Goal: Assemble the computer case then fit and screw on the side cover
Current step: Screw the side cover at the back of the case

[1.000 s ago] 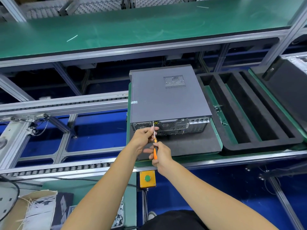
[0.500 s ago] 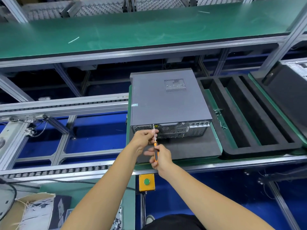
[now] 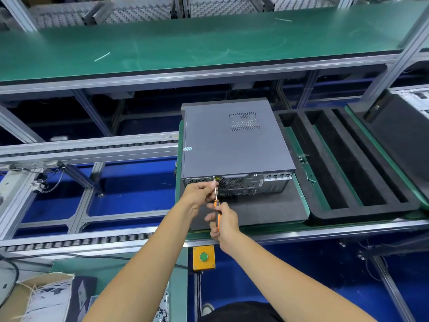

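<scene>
Lying on black foam pad [image 3: 267, 210], computer case [image 3: 234, 145] faces green bench [image 3: 185, 47].

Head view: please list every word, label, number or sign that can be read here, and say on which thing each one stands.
No text can be read.
Computer case: small mark near the left edge of its side cover, blurred.
Rear panel: small labels, too small to read.
Yellow button box: green button, no lettering visible.
Cardboard box: contents blurred.

head-worn view, looking forward and down
</scene>
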